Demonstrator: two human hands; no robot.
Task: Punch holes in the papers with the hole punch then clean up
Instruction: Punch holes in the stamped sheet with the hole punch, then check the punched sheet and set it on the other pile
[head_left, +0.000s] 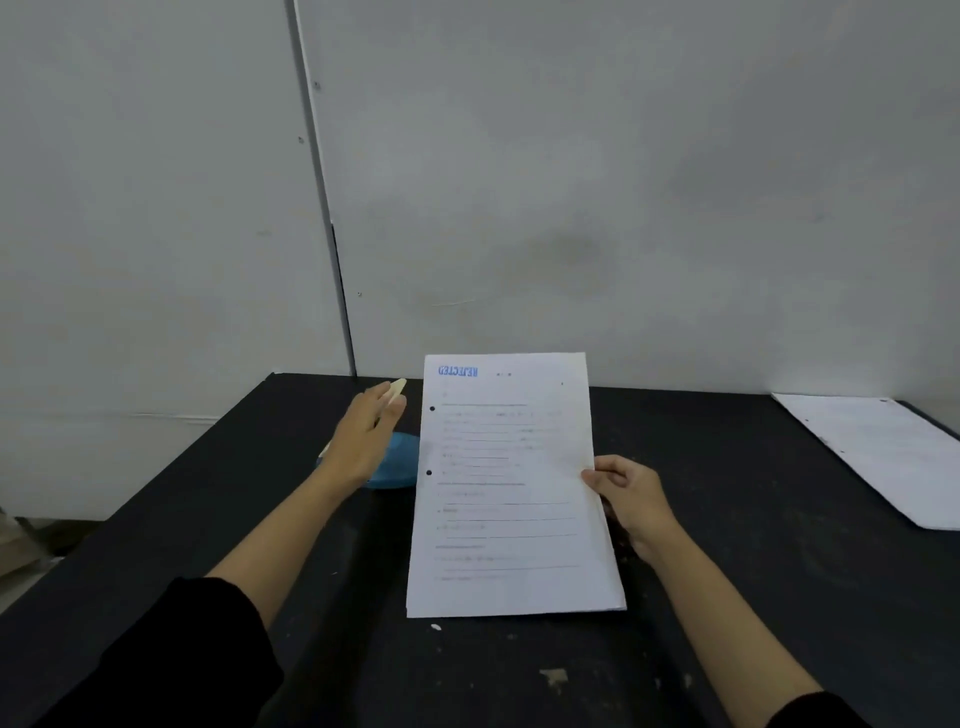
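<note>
Left hand: left hand (366, 439) with fingers straight, over the blue hole punch (399, 462), holding nothing.
Hole punch: on the black table (727, 545), just left of the held sheets, partly hidden by the hand.
Held papers: stack of printed papers (511, 488) with two punched holes on its left edge and a blue stamp at the far end.
Right hand: right hand (626, 493) pinches the stack's right edge.
Far right: second pile of white sheets (878, 452), lying flat on the table.

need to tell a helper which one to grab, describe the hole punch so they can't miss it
On the black table, look just left of the paper stack held by the right hand. The hole punch sits under the open left hand, the only blue thing there.
</note>
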